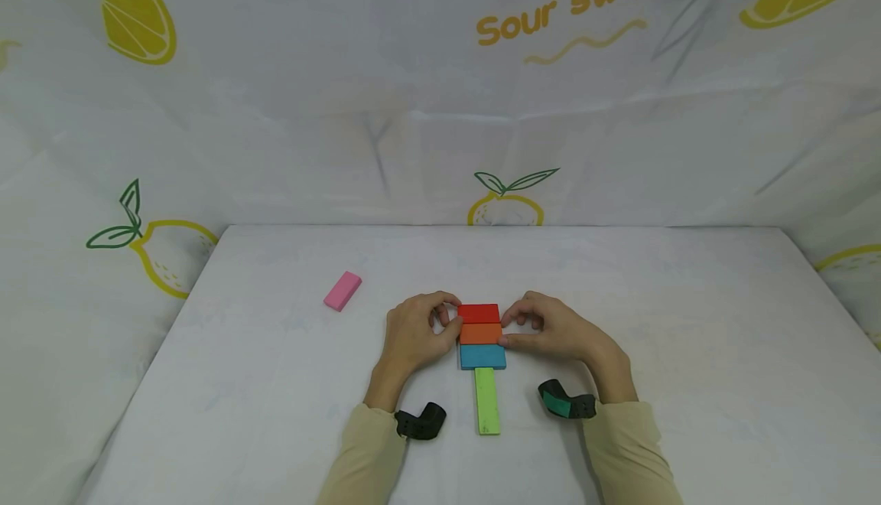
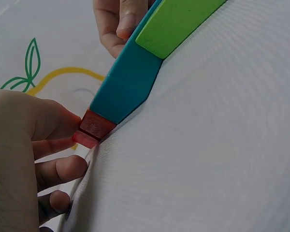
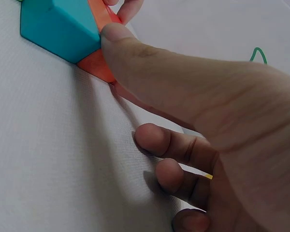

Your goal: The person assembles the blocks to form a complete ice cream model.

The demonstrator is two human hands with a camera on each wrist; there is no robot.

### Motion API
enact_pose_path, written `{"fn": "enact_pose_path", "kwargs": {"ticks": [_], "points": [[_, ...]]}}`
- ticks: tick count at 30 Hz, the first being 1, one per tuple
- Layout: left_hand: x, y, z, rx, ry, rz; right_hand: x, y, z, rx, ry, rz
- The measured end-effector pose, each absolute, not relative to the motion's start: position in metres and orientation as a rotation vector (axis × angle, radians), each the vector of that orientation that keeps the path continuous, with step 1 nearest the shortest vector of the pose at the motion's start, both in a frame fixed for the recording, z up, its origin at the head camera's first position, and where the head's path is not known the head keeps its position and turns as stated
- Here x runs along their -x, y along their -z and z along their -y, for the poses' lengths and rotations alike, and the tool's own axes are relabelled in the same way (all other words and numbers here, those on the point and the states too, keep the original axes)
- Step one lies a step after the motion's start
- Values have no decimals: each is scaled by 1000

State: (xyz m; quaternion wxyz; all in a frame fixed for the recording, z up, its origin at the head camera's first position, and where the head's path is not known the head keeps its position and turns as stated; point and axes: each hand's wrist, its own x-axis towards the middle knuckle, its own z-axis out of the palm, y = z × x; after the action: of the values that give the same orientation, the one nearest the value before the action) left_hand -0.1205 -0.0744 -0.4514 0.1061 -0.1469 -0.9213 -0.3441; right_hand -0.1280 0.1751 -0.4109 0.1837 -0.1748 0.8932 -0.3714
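Note:
On the white table a red block (image 1: 478,313), an orange block (image 1: 480,333) and a blue block (image 1: 483,356) lie side by side in a column. A green block (image 1: 487,402) lies lengthwise below the blue one. My left hand (image 1: 421,329) has its thumb and index fingertips at the left ends of the red and orange blocks. Opposite it, my right hand (image 1: 556,325) touches the orange block's right end with its thumb, its index fingertip close by. The other fingers of both hands are bent loosely, away from the blocks.
A pink block (image 1: 342,291) lies apart, farther back and to the left. The white tabletop (image 1: 688,298) meets a cloth backdrop (image 1: 310,145) printed with lemons along its back edge. Each wrist wears a black strap.

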Motion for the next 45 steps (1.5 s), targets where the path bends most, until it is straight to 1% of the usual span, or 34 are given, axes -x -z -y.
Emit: {"fn": "enact_pose_path", "kwargs": {"ticks": [24,30,36,45], "points": [[120,450,77,441,1103,2676,127,411,-176,479,1040,-2524],[121,451,80,439,1175,2607,127,411,-175,480,1052,-2523],[125,455,84,382,1305,2479,127,412,-176,474,1043,-2525],[125,454,91,362,1240,2363,128,411,-175,470,1034,-2519]]}}
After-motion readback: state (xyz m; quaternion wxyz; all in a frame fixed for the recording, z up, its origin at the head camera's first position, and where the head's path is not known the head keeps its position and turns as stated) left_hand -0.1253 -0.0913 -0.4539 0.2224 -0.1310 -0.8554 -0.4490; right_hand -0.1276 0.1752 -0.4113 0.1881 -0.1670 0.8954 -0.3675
